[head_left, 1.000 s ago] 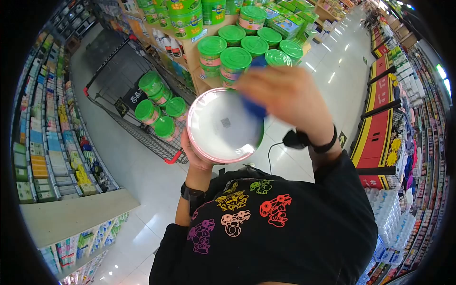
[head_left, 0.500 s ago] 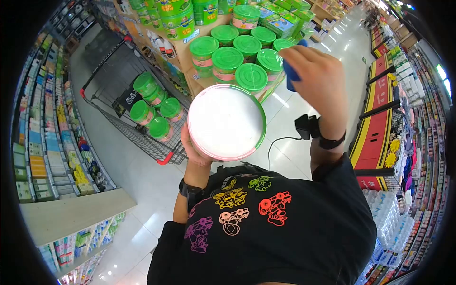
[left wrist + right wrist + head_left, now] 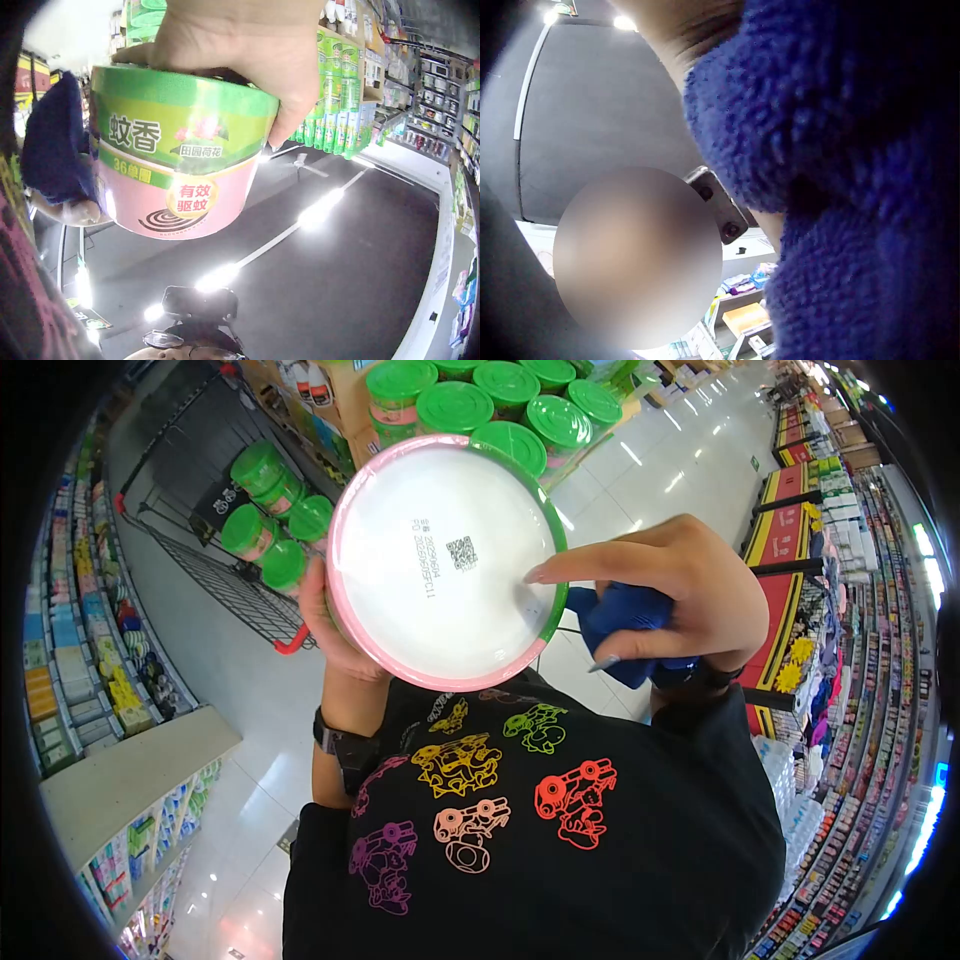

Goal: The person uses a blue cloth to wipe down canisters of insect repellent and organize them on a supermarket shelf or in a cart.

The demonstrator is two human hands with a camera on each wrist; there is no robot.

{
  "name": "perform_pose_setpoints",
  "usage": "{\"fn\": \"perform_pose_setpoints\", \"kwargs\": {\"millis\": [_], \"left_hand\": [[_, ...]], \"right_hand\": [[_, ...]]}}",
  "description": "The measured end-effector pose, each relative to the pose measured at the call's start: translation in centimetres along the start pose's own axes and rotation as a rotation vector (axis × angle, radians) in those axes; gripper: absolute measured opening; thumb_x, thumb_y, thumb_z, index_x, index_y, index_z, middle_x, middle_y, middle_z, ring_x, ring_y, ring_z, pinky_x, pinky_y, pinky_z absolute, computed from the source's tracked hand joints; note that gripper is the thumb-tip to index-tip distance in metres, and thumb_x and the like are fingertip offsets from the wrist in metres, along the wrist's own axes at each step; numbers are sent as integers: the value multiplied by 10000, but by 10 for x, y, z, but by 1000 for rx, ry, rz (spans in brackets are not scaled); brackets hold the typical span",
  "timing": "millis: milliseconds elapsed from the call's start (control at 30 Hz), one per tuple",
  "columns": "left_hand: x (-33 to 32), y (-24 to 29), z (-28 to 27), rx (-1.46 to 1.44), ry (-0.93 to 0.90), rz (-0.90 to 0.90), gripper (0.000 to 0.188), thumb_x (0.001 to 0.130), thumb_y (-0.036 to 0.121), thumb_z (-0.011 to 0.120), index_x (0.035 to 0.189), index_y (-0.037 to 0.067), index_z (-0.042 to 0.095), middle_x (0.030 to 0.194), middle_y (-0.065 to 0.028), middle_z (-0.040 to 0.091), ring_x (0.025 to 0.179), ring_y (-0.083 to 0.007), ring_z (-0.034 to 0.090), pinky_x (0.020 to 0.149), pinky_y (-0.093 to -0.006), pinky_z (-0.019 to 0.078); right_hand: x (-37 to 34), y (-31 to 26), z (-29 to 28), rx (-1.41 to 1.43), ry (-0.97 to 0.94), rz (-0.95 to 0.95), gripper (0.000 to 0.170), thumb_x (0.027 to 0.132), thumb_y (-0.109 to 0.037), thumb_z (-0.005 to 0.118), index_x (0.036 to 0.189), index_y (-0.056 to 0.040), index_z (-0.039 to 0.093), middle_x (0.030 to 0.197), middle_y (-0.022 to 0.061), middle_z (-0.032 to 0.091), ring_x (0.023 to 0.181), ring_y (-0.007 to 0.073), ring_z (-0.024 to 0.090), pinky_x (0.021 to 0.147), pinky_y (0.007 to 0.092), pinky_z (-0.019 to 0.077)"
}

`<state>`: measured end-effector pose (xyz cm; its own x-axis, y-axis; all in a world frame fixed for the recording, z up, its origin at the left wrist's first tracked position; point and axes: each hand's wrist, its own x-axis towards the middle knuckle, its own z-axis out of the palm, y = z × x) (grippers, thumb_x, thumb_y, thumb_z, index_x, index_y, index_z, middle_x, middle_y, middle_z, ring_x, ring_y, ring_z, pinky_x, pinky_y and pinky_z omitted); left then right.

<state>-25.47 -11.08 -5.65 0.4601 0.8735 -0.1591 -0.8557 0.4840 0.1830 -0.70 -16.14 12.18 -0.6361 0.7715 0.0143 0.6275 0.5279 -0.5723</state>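
In the head view a round pink and green tub (image 3: 440,620) is held with its white base, printed with a small code, facing up. The left hand (image 3: 345,630) grips its left side; the left wrist view shows that hand (image 3: 240,37) round the tub (image 3: 180,150), its label upright there. The right hand (image 3: 700,585) holds a bunched blue cloth (image 3: 630,620) in its curled fingers, with the index fingertip (image 3: 537,575) at the right part of the base. Blue cloth (image 3: 840,165) fills much of the right wrist view.
A cart (image 3: 200,595) with several green-lidded tubs (image 3: 283,565) stands at the left. More such tubs (image 3: 455,405) stand on a display ahead. Shelves (image 3: 85,660) line the left, and red and yellow panels (image 3: 775,595) run along the right.
The tub appears larger and higher, its printed code now legible. The right hand with the cloth has come back from beyond the tub's upper right to its right edge, index finger extended.
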Motion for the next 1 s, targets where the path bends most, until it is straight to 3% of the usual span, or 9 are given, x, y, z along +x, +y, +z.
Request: {"fn": "perform_pose_setpoints", "kwargs": {"millis": [67, 133, 200, 333, 400, 500, 633, 900, 1000], "left_hand": [[-2, 2, 2, -7, -86, -4, 582, 860, 463, 422, 1285, 68, 462, 1283, -143, 500, 1136, -296, 511, 957, -456, 420], [-1, 2, 3, -7, -77, -25, 577, 862, 450, 419, 1282, 56, 462, 1270, -144, 511, 1129, -293, 518, 952, -448, 424], [-1, 2, 4, 25, 41, -61, 571, 865, 437, 416, 1276, 44, 465, 1254, -145, 524, 1122, -289, 524, 948, -441, 428], [2, 6, 5, -58, -4, -126, 562, 864, 418, 418, 1250, 14, 480, 1226, -164, 539, 1104, -296, 535, 939, -431, 435], [6, 7, 11, -46, -155, -130, 551, 859, 406, 436, 1231, 4, 493, 1208, -171, 549, 1086, -297, 547, 932, -424, 442], [6, 7, 16, 30, 28, -108, 529, 848, 377, 469, 1208, -11, 502, 1177, -176, 567, 1052, -295, 566, 920, -415, 451], [7, 8, 10, 8, -33, -173, 506, 882, 383, 394, 1235, 36, 495, 1220, -152, 540, 1075, -283, 545, 914, -402, 453], [8, 3, 13, -44, -42, -218, 476, 852, 358, 443, 1182, 30, 539, 1154, -150, 587, 1019, -290, 581, 891, -421, 467], [7, -4, 28, -23, -154, -218, 484, 841, 352, 459, 1188, 23, 531, 1163, -161, 581, 1034, -303, 576, 901, -432, 462]], "right_hand": [[7, 5, 7, -1, -12, -46, 411, 720, -295, 714, 1089, -164, 592, 709, 77, 614, 599, 274, 596, 529, 342, 441], [13, 7, 6, -18, -51, -90, 347, 734, -215, 711, 1051, -109, 617, 764, 77, 626, 620, 264, 603, 542, 317, 464], [16, 12, 7, 8, -63, -133, 319, 720, -163, 705, 1021, -109, 612, 773, 74, 627, 638, 266, 605, 546, 324, 464], [17, 12, 9, 30, -101, -130, 307, 692, -96, 697, 983, -117, 602, 787, 62, 629, 666, 268, 607, 558, 334, 465], [19, 12, 12, 33, -97, -128, 297, 686, -96, 695, 968, -130, 607, 779, 50, 626, 660, 267, 604, 557, 337, 465], [19, 8, 11, 0, -115, -77, 270, 680, -91, 682, 935, -136, 608, 773, 61, 632, 687, 284, 601, 593, 355, 459], [20, 8, 12, 22, -148, -39, 200, 684, -91, 670, 870, -134, 610, 756, 62, 632, 697, 288, 599, 605, 366, 451], [16, 12, 16, 41, -160, -26, 165, 694, -109, 664, 844, -139, 603, 737, 63, 622, 691, 287, 593, 604, 366, 446], [13, 14, 19, 13, -131, -21, 160, 697, -111, 659, 843, -139, 600, 732, 64, 618, 690, 290, 591, 604, 369, 444]]}}
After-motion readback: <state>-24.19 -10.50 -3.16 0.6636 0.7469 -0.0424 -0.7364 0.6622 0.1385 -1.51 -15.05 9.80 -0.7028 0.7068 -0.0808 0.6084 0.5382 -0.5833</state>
